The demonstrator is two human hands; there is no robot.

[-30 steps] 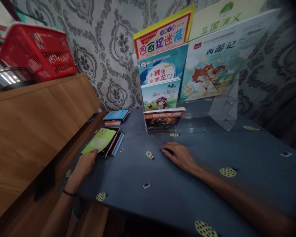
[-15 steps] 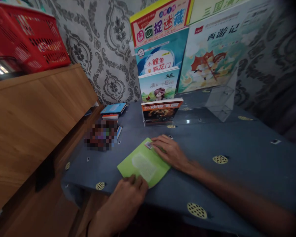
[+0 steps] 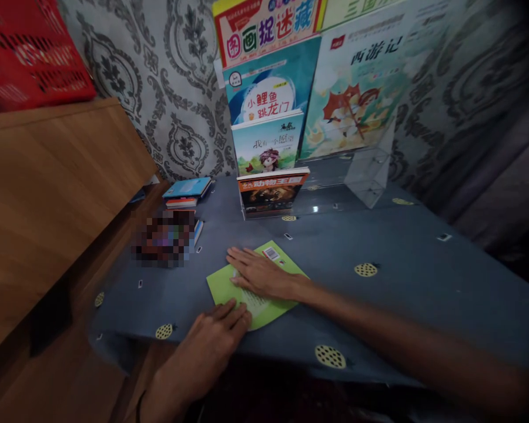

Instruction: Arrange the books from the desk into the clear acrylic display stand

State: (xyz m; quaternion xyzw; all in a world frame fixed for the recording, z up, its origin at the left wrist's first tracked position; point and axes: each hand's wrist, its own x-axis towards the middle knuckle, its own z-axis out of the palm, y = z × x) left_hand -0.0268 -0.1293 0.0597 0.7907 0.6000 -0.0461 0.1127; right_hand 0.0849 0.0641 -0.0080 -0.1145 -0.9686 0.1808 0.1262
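Note:
A light green book (image 3: 273, 311) lies back cover up on the blue tablecloth, near the table's front edge; its barcode label faces up at the far corner. My right hand (image 3: 262, 276) rests flat across the middle of the cover, fingers stretched toward the left and covering part of the printed text. At the near left edge of the book, my left hand (image 3: 223, 329) lies with its fingers extended onto the cover. Neither hand grips anything.
Several picture books stand in a clear rack, the lion-cover book (image 3: 271, 194) lowest. An empty clear stand (image 3: 370, 176) is to its right. Blue books (image 3: 187, 188) and a blurred-out item (image 3: 167, 238) lie at left. A wooden cabinet (image 3: 62, 205) carries a red basket (image 3: 35, 53).
My right hand has slid left from the book's far right corner onto its middle, uncovering the barcode. My left hand's fingers have straightened out. The view has shifted a little to the right.

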